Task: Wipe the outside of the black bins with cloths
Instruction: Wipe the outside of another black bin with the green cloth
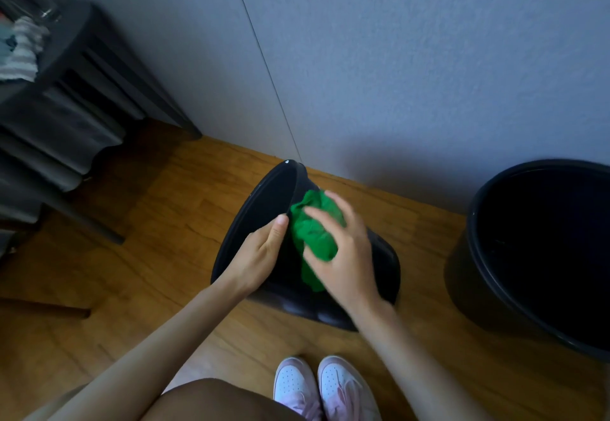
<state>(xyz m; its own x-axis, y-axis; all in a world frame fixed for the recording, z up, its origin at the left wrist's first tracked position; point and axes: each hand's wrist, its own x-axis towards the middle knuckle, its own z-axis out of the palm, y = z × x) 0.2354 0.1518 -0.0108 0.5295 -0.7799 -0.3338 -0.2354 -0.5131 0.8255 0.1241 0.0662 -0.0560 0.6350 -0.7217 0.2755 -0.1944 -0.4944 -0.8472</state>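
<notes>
While a striped towel [23,54] lies on the dark shelf [82,67] at left, the left hand [260,255] grips the rim of the tipped bin [386,265] on the floor. The right hand [346,255] clutches a green cloth [313,232] against its side with curled fingers. Another bin [475,275] stands upright, far right.

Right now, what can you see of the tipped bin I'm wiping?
The tipped black bin lies on its side on the wooden floor near the wall, mouth facing left. Round, smooth, looks plastic. The left hand grips its rim; the right hand presses a bunched green cloth against its outer side.
</notes>
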